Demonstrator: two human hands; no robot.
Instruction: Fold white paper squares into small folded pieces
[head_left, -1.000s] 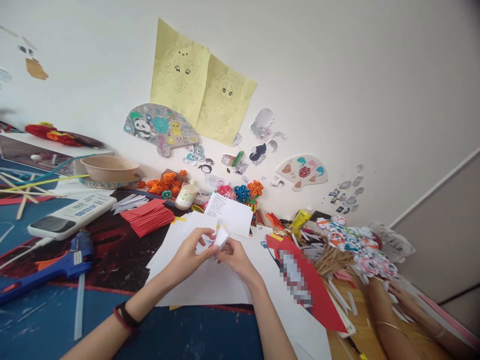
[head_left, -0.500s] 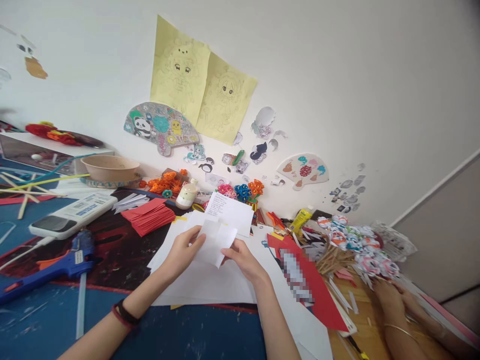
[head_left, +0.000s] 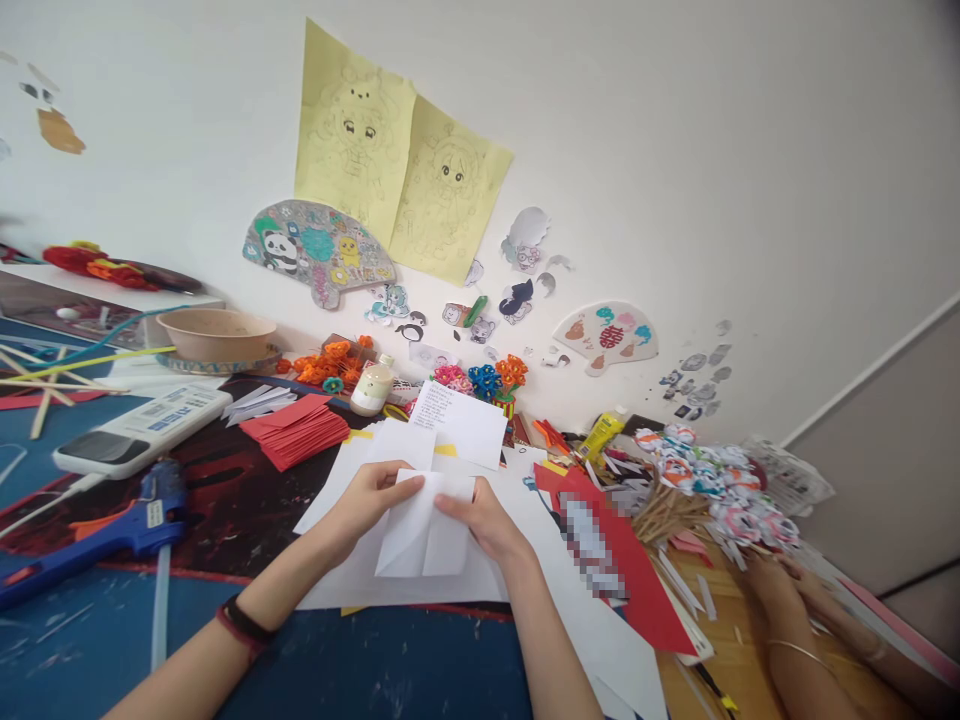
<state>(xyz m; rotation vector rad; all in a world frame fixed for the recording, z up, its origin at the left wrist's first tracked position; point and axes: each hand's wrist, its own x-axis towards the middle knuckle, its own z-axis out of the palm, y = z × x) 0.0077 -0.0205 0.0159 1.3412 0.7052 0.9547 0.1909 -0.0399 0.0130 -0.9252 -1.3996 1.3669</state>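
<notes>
Head view, hands [head_left: 427, 505] pinching creased paper [head_left: 424, 525] upright

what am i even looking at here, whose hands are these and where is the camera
There is no machine. A person wears a camera on the head, looking forward and down, so the two bare arms reaching in from the bottom are their own. The left hand and right hand each pinch the top edge of a creased white paper above loose white sheets. Nearby lie a blue glue gun and red paper stack. The arm at lower right belongs to someone else.
</notes>
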